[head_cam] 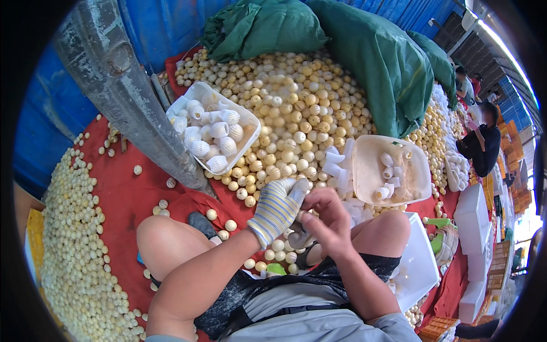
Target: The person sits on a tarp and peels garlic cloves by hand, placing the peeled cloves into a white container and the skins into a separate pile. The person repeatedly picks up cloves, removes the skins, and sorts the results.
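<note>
My left hand (pixel 277 209) wears a striped knit glove with greyish fingertips. Its fingers are curled, and what they may hold is hidden. Close against it on the right is my bare right hand (pixel 328 218), thumb and fingers bent together. A grey piece that looks like part of another glove (pixel 299 237) shows just below both hands; which hand holds it is unclear. Beyond them spreads a large heap of round pale yellow fruits (pixel 295 111), many with dark stripes, like pepino melons. More loose fruits (pixel 277 246) lie between my legs.
Foam-sleeved fruits fill a white tub (pixel 253 143) at left, beside a metal post (pixel 128 94). Another tub (pixel 363 188) holds a few foam sleeves. Green sheeting (pixel 380 64) covers the back of the heap. White foam boxes (pixel 470 209) and a seated person (pixel 483 143) are at right.
</note>
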Demonstrator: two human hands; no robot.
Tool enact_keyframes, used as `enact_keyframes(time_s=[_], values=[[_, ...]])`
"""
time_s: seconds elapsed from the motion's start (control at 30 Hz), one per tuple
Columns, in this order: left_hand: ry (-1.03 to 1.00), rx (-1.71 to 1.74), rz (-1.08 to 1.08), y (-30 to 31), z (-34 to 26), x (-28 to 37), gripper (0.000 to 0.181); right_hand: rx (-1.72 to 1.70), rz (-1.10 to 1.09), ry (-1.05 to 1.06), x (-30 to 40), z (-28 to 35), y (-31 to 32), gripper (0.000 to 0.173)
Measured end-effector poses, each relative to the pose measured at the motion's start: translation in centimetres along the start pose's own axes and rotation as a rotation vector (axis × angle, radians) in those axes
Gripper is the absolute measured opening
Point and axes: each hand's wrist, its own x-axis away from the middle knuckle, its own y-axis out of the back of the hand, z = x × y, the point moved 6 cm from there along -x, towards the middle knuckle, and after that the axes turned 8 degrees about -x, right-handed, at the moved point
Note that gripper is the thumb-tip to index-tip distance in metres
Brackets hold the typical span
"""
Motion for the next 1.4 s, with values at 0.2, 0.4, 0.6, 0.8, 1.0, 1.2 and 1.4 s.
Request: enact_keyframes(time_s=[0.2,0.4,0.6,0.8,1.0,1.2,1.4], values=[[-0.015,0.155,-0.172,2.8,-1.8,-0.7,0.035,-0.037,0.057,-0.287,2.5,-3.4,-1.9,0.032],[-0.067,0.232,-0.422,9.1,-4.5,-1.0,0.039,-0.075,-0.004,-0.409,1.7,-2.0,3.1,0.034],[0.148,0.715,-0.245,8.7,-2.6,-1.2,0.034,-0.49,-0.118,-0.354,3.6,-7.2,6.9,0.018],[0.65,1.076,0.039,3.9,-2.4,0.6,0.023,-0.64,0.024,-0.56,3.3,-9.9,1.9,0.079],[0.322,0.795,-0.217,6.3,-1.0,-1.0,0.015,-0.686,0.131,-0.53,2.8,-7.9,0.0,0.053],[-0.105,-0.218,-0.274,10.3,-1.8,-2.9,0.02,-0.176,-0.155,-0.327,2.0,-5.2,4.4,0.023],[-0.256,-0.579,0.178,2.2,-0.4,-1.1,0.044,0.573,0.103,0.054,1.8,0.3,2.7,0.019]])
